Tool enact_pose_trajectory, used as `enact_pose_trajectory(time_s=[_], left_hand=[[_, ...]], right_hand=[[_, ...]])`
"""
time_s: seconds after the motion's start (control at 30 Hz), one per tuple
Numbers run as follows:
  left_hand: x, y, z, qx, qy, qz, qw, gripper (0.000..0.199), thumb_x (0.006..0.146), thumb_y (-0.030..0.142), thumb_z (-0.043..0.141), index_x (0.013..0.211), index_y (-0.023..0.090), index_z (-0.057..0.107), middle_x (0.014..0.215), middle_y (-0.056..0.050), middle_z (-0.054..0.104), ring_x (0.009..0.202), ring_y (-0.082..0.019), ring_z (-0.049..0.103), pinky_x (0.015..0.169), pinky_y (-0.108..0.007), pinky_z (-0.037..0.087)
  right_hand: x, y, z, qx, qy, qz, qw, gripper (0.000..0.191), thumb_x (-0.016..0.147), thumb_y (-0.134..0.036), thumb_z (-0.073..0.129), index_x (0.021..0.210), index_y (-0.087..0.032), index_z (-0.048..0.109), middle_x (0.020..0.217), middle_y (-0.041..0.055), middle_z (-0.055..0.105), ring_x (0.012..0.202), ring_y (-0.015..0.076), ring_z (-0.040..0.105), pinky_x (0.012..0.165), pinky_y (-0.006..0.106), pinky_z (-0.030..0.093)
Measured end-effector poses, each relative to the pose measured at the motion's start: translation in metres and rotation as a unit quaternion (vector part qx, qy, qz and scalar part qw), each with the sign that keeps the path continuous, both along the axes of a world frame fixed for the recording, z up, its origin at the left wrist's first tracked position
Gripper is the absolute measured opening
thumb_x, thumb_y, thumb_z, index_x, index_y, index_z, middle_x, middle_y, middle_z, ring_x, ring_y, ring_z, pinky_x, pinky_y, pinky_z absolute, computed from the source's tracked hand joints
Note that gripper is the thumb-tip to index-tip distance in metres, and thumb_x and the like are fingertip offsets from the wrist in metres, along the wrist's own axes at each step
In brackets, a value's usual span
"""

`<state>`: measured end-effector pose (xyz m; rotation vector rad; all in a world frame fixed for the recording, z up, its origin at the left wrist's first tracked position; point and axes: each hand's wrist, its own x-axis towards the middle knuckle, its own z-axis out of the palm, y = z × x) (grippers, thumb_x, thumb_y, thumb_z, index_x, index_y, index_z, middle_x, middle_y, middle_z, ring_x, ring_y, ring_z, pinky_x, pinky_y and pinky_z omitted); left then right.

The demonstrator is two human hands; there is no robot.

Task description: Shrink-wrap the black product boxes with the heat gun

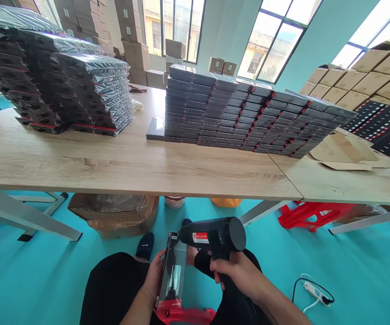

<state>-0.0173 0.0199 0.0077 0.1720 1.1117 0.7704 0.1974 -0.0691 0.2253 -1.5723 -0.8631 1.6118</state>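
My right hand is wrapped round the handle of a black heat gun with a red and white label. The gun's nozzle points left, at the upper end of a slim black and red box in shiny clear film. My left hand grips that box by its left side, fingers partly hidden behind it. The box is held between my knees, tilted lengthwise away from me. Whether the nozzle touches the film I cannot tell.
Ahead stands a wooden table with stacked dark boxes and film-wrapped packs. Below are a large carton and a red stool. A power strip with cables lies on the floor at right.
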Motion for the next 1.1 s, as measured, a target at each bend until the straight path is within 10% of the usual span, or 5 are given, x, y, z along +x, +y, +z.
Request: enact_pose_trajectory(time_s=[0.17,0.37,0.77,1.0,1.1], left_hand=[[0.002,0.001,0.022,-0.006,0.031,0.041,0.999,0.036,0.074,0.012,0.067,0.108,0.021,0.07,0.069,0.0,0.075,0.066,-0.025,0.073,0.066,-0.034,0.054],[0.002,-0.001,0.035,-0.028,-0.073,-0.045,0.996,0.03,0.084,0.04,0.064,0.09,0.012,0.073,0.067,-0.01,0.075,0.058,-0.027,0.07,0.063,-0.039,0.055],[0.0,-0.004,0.037,-0.028,-0.089,-0.06,0.994,0.033,0.084,0.042,0.064,0.095,0.013,0.073,0.068,-0.009,0.075,0.059,-0.026,0.07,0.063,-0.037,0.055],[0.001,0.001,0.041,-0.045,-0.089,-0.011,0.995,0.023,0.087,0.035,0.061,0.092,0.015,0.072,0.066,-0.006,0.073,0.065,-0.027,0.072,0.069,-0.038,0.057],[0.001,0.005,0.044,-0.056,-0.13,-0.02,0.99,0.038,0.09,0.043,0.057,0.103,0.011,0.072,0.079,-0.011,0.077,0.079,-0.03,0.075,0.074,-0.04,0.058]], right_hand=[[-0.001,-0.008,0.007,-0.068,0.036,0.163,0.984,0.009,0.063,-0.018,0.072,0.07,-0.017,0.067,0.06,-0.0014,0.061,0.057,0.0142,0.055,0.056,0.026,0.044],[0.012,-0.005,-0.013,-0.018,-0.04,-0.053,0.998,0.016,0.068,-0.029,0.064,0.076,-0.016,0.065,0.051,-0.0016,0.059,0.048,0.0146,0.051,0.049,0.028,0.043],[0.02,0.014,-0.005,-0.012,-0.016,-0.002,1.0,0.012,0.068,-0.025,0.066,0.075,-0.015,0.065,0.05,-0.0018,0.06,0.045,0.0126,0.051,0.047,0.026,0.042],[0.024,-0.029,-0.007,-0.129,0.025,0.158,0.979,0.009,0.059,-0.016,0.067,0.068,-0.017,0.066,0.052,-0.0007,0.062,0.047,0.0134,0.053,0.046,0.025,0.041],[0.025,-0.042,-0.015,-0.129,0.038,0.11,0.985,0.015,0.059,-0.019,0.069,0.074,-0.016,0.066,0.056,-0.0003,0.061,0.051,0.0145,0.056,0.048,0.025,0.042]])
